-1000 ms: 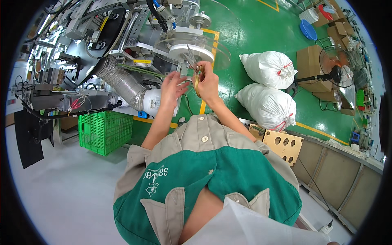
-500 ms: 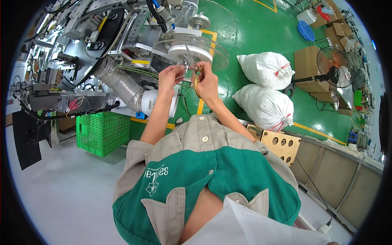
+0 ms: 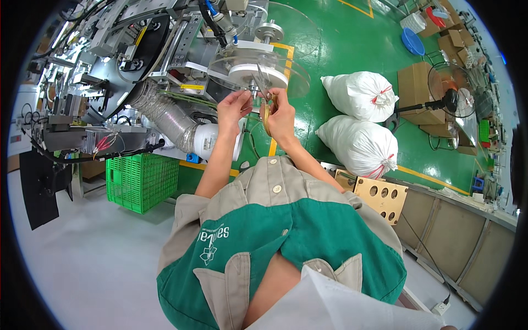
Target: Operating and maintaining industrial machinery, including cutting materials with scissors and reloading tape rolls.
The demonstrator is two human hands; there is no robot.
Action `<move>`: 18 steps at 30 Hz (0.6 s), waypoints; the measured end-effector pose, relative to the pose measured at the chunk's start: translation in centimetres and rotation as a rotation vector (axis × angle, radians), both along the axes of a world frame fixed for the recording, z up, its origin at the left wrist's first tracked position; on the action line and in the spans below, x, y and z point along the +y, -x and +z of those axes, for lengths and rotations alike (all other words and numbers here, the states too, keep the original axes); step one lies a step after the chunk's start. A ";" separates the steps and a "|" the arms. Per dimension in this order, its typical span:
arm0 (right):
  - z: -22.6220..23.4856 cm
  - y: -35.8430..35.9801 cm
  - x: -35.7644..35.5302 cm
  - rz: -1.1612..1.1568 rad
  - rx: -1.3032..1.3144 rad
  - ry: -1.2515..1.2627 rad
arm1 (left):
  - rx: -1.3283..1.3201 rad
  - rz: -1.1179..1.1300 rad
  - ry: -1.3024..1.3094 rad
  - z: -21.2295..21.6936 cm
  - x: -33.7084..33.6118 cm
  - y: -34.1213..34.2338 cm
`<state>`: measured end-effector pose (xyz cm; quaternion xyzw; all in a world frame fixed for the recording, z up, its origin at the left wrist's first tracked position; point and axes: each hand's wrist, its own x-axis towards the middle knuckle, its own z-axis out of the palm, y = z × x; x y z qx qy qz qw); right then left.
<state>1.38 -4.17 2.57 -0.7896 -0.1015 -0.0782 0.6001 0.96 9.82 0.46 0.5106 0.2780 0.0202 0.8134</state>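
Observation:
My right hand [image 3: 281, 118] is closed round a pair of scissors [image 3: 267, 116] with gold-coloured handles, their metal blades pointing away from me. Left of it, my left hand [image 3: 234, 110] is held up with thumb and fingertips pinched together. Whatever lies between those fingertips is too small to make out. Just beyond both hands is a reel [image 3: 258, 71] with a white core between large clear discs, mounted on the machine. The scissor blades overlap the reel's near side in the picture; whether they touch it I cannot tell.
Machinery [image 3: 181, 49] fills the far left, with a silver flexible duct [image 3: 162, 113] below it. A green crate [image 3: 142, 181] stands on the floor at left. Two white sacks [image 3: 360, 146], cardboard boxes [image 3: 418, 91] and a fan [image 3: 451, 91] are at right. A drilled gold-coloured plate [image 3: 379, 199] sits near my right elbow.
Both hands have shifted slightly nearer to me and to the right, with the scissors staying in my right hand. The whole view has moved a little.

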 end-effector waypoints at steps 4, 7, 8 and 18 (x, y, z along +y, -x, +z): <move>-0.7 0.0 -0.1 0.001 -0.019 0.003 | -0.090 0.122 -0.243 -0.3 0.3 1.1; -0.3 0.2 -0.2 0.001 0.021 0.005 | -0.185 0.067 -0.611 1.1 0.1 1.7; 0.0 0.2 -0.1 0.004 0.033 0.017 | -0.214 0.035 -0.700 2.2 -0.2 1.6; -1.3 0.6 0.3 0.000 0.039 -0.027 | -0.024 -0.122 -0.049 -0.1 -0.4 0.5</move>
